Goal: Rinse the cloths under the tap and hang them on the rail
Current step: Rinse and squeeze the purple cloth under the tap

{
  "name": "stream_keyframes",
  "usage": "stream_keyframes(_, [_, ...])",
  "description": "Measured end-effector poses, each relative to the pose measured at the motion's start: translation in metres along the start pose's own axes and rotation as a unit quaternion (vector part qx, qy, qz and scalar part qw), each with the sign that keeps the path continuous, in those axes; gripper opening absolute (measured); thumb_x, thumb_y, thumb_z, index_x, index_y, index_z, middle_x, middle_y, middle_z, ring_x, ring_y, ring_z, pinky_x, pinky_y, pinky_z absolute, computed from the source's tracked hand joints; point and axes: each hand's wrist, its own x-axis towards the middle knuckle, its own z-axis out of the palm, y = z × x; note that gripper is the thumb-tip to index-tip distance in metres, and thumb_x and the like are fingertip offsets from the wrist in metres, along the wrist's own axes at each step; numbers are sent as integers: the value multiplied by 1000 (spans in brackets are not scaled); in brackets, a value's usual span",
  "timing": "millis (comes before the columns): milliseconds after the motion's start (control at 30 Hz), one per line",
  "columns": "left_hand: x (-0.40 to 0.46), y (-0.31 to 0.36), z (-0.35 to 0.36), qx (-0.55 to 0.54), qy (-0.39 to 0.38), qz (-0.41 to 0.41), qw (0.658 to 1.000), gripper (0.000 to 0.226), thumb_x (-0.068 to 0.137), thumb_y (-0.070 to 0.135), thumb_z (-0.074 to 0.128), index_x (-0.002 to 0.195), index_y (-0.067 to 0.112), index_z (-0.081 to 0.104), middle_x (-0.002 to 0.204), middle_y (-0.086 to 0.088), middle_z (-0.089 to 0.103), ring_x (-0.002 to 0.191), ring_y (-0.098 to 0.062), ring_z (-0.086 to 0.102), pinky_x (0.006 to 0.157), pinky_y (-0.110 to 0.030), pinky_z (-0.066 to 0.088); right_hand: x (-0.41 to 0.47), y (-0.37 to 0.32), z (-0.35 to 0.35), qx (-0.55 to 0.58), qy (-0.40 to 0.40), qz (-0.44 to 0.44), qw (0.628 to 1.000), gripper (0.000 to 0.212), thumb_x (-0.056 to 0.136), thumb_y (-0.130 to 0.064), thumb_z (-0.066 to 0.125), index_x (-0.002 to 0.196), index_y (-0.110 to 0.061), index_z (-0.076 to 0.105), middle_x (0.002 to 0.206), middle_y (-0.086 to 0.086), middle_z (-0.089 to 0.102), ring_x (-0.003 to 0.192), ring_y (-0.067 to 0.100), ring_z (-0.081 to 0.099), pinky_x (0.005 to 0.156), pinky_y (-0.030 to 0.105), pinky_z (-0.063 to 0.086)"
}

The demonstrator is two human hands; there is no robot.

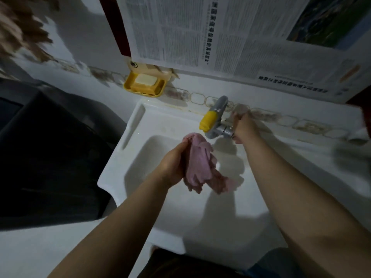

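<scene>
- Holding the pink cloth bunched in my left hand, fingers curled round it, over the sink basin and just below the tap spout.
- My right hand is at the tap's valve end, fingers wrapped on what looks like the handle; the handle itself is hidden behind my hand.
- No water stream visible from the yellow nozzle, so I judge the tap is not running at this moment. Can't tell whether I'm about to open it or have just closed it.
- Cloth hangs crumpled, loose ends trailing toward the basin floor; too dim to tell wet from dry.
- Progress, as a judgement: one cloth in hand at the rinse step, nothing hung.
- Rail not in view. No other cloths clearly in view; a blurred pale shape sits at the right edge, unidentifiable.
- Left: rinse, wring, hang, repeat for the rest.
</scene>
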Motion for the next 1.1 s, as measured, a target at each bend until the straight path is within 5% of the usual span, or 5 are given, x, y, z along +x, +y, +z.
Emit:
stream_keyframes(167, [15, -1, 13, -135, -3, -22, 991, 51, 104, 40, 29, 131, 8, 56, 131, -22, 57, 122, -37, 53, 110, -51, 34, 2, 10, -2, -46, 60, -56, 996, 34, 98, -24, 35, 108, 0, 57, 116, 27, 61, 106, 41, 58, 83, 37, 44])
stream_keyframes(334, [19, 0, 26, -178, -9, -18, 984, 45, 102, 39, 31, 128, 12, 56, 114, -17, 67, 101, -32, 64, 91, -47, 46, 13, 26, 10, 27, 59, -53, 996, 43, 84, -38, 32, 94, -6, 60, 101, 24, 65, 90, 42, 64, 77, 53, 55])
stream_keyframes(634, [23, 2, 25, -267, -23, -41, 963, 54, 102, 43, 29, 130, 5, 57, 136, -23, 52, 130, -38, 45, 109, -52, 32, 16, 35, 19, 51, 77, -51, 994, 29, 85, -36, 35, 86, -13, 52, 99, 24, 65, 88, 42, 64, 75, 57, 54])
stream_keyframes(934, [23, 14, 29, -271, -28, -73, 959, 63, 104, 37, 26, 81, 15, 80, 126, -17, 58, 128, -34, 47, 113, -50, 28, 24, 40, 27, 68, 89, -35, 993, 51, 82, -45, 25, 95, -8, 57, 102, 24, 65, 91, 45, 63, 77, 59, 53])
stream_keyframes(1101, [25, 19, 26, -270, -18, -84, 959, 51, 103, 42, 28, 137, 11, 51, 135, -19, 55, 126, -34, 51, 102, -49, 39, 22, 44, 27, 72, 92, -35, 993, 55, 83, -48, 24, 96, -6, 57, 101, 26, 64, 90, 45, 63, 78, 58, 53])
